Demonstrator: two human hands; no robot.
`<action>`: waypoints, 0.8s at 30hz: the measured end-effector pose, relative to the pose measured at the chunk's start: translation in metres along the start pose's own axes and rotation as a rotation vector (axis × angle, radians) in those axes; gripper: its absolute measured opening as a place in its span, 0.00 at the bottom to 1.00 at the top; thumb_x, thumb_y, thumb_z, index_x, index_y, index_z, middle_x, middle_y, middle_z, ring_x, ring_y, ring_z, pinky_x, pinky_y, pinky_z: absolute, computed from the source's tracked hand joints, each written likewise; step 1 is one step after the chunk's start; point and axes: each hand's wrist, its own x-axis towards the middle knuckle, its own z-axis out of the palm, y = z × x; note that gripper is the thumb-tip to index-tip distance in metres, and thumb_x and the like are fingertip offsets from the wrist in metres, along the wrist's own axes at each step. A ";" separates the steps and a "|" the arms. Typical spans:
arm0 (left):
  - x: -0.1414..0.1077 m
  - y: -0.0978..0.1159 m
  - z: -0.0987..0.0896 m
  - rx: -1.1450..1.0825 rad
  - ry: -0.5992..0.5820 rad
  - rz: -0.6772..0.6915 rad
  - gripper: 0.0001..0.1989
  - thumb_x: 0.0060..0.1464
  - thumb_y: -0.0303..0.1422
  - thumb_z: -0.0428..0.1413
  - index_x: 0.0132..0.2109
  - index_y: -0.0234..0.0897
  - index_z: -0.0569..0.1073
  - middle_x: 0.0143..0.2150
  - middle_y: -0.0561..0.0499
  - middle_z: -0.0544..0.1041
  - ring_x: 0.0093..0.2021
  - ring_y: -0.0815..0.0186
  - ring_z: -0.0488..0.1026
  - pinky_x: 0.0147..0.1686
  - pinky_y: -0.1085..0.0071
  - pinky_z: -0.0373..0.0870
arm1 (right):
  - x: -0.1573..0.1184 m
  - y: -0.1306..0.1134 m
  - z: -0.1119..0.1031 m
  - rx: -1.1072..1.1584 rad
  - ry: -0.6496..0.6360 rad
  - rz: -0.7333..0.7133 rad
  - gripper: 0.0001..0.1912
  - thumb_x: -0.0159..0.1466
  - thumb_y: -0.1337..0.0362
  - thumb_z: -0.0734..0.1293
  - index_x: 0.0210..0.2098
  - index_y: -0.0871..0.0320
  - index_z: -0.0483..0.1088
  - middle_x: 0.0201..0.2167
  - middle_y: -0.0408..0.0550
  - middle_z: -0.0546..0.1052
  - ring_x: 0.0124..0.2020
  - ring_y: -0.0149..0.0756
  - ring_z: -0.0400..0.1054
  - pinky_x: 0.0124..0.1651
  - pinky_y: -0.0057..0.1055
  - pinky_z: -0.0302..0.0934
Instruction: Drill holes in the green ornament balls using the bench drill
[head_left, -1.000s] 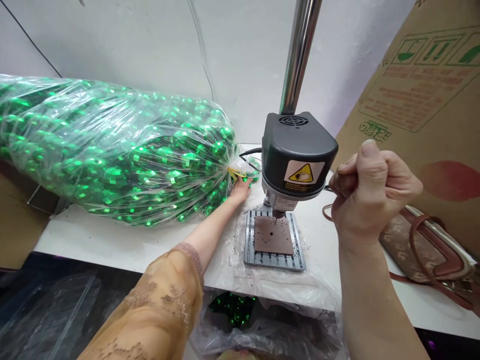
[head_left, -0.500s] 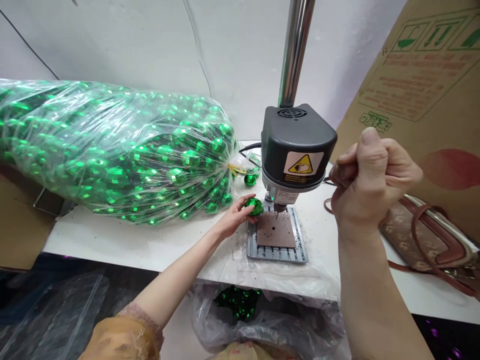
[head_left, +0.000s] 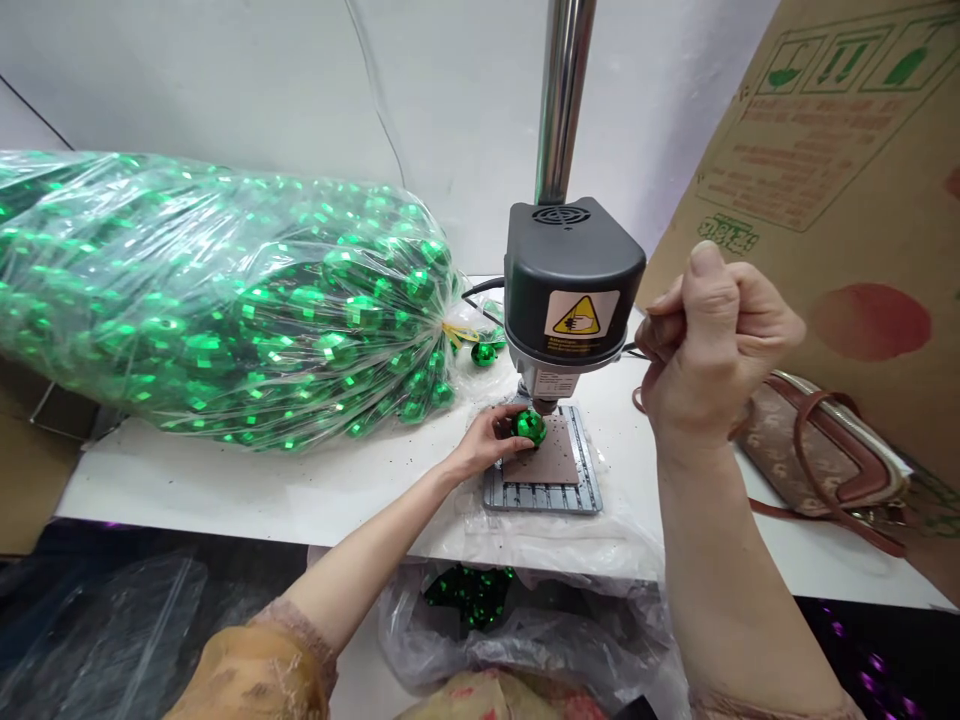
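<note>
Between the thumb and fingers of my left hand [head_left: 491, 440] is a shiny green faceted ball [head_left: 529, 427]. The ball sits over the brown board [head_left: 551, 462] on the slotted metal base [head_left: 581, 497], close under the chuck [head_left: 550, 406] of a small black drill press [head_left: 574, 275]. The drill's tip is hidden behind the ball. My right hand [head_left: 709, 345] is closed in a fist, raised at the right side of the drill head; whatever lies inside its fingers is hidden.
A large clear bag [head_left: 225, 310] of green balls, tied in yellow, lies at left. Near it is a loose green ball [head_left: 484, 353]. A handbag [head_left: 821, 450] and a cardboard box [head_left: 810, 230] stand at right. An open plastic bag [head_left: 405, 620] with green pieces hangs below the table edge.
My left hand has brought the green ball rightward, from beside the board to under the chuck. My right fist keeps its place beside the drill head. The view has shifted slightly.
</note>
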 end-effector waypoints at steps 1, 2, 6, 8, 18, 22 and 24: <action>-0.001 0.000 0.002 0.000 -0.008 0.007 0.37 0.41 0.43 0.76 0.58 0.36 0.79 0.50 0.44 0.84 0.45 0.57 0.79 0.48 0.62 0.74 | 0.000 0.000 0.000 -0.003 -0.001 -0.004 0.20 0.66 0.56 0.68 0.20 0.56 0.67 0.12 0.33 0.60 0.14 0.18 0.51 0.19 0.26 0.46; -0.001 0.000 0.003 0.002 -0.013 0.016 0.37 0.40 0.42 0.76 0.58 0.36 0.79 0.50 0.44 0.84 0.46 0.57 0.79 0.49 0.62 0.74 | 0.000 0.000 0.000 -0.005 -0.003 -0.007 0.20 0.66 0.56 0.68 0.20 0.56 0.67 0.12 0.33 0.60 0.14 0.18 0.51 0.19 0.26 0.46; -0.005 0.004 0.007 0.114 0.026 0.082 0.33 0.41 0.40 0.77 0.55 0.37 0.80 0.50 0.45 0.83 0.49 0.54 0.78 0.52 0.60 0.74 | -0.001 0.000 0.000 -0.025 -0.007 -0.018 0.21 0.67 0.55 0.68 0.20 0.56 0.66 0.12 0.33 0.59 0.13 0.19 0.51 0.20 0.27 0.47; -0.007 0.007 0.009 0.242 0.073 0.147 0.31 0.41 0.38 0.77 0.53 0.38 0.81 0.49 0.45 0.82 0.52 0.52 0.76 0.54 0.58 0.73 | -0.001 0.000 0.000 -0.034 -0.008 -0.015 0.21 0.67 0.56 0.68 0.20 0.56 0.66 0.13 0.33 0.59 0.14 0.19 0.51 0.20 0.26 0.47; -0.017 -0.010 0.034 0.159 0.080 0.138 0.31 0.48 0.36 0.73 0.58 0.40 0.73 0.57 0.44 0.76 0.59 0.52 0.74 0.60 0.57 0.70 | -0.002 0.000 -0.002 -0.014 -0.021 -0.008 0.21 0.67 0.56 0.68 0.20 0.55 0.66 0.12 0.33 0.59 0.13 0.19 0.50 0.19 0.27 0.44; -0.018 -0.012 0.034 0.135 0.070 0.130 0.32 0.48 0.38 0.73 0.58 0.40 0.72 0.56 0.44 0.76 0.59 0.51 0.73 0.61 0.56 0.69 | -0.012 0.001 -0.008 0.020 -0.013 -0.052 0.21 0.66 0.54 0.70 0.20 0.54 0.67 0.13 0.34 0.59 0.14 0.22 0.50 0.18 0.29 0.42; -0.018 -0.012 0.033 0.140 0.068 0.129 0.32 0.48 0.38 0.73 0.58 0.40 0.72 0.55 0.44 0.76 0.58 0.51 0.73 0.61 0.55 0.69 | -0.020 0.002 -0.011 0.038 0.001 -0.100 0.21 0.66 0.56 0.70 0.19 0.54 0.67 0.13 0.34 0.59 0.14 0.22 0.51 0.19 0.30 0.43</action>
